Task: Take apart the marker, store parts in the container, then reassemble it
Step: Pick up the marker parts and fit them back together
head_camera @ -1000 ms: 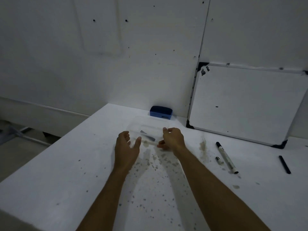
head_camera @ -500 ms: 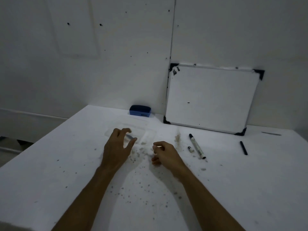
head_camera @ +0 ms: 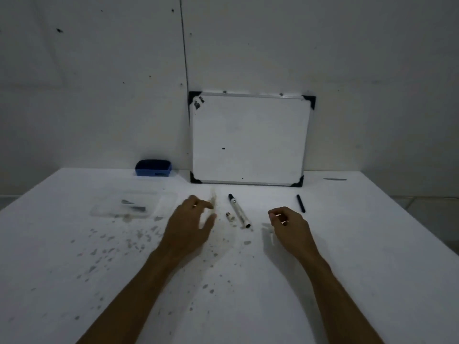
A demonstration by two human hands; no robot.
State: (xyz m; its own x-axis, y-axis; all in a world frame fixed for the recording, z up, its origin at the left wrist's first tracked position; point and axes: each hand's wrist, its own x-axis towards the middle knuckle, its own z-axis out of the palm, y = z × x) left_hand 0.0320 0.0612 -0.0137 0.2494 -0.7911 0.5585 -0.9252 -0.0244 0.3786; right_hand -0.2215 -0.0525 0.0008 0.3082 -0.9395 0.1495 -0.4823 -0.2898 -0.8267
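The white marker barrel (head_camera: 239,211) with a black tip lies on the table between my hands. A small white end piece (head_camera: 230,216) sits just left of it. Farther right lies the black cap (head_camera: 300,203). The clear plastic container (head_camera: 168,197) stands at the left with two dark parts (head_camera: 134,206) inside. My left hand (head_camera: 191,225) hovers left of the barrel with fingers spread, holding nothing. My right hand (head_camera: 290,225) is right of the barrel with fingers curled inward. Whether it holds a small part is unclear.
A small whiteboard (head_camera: 248,140) leans on the wall at the back of the white table (head_camera: 347,269). A blue eraser (head_camera: 153,167) sits left of it. A thin grey strip (head_camera: 334,179) lies at the far right. Dark ink specks cover the table's near left.
Both hands left the container and moved right to either side of the marker barrel. The view swung right, so the container now sits at the left.
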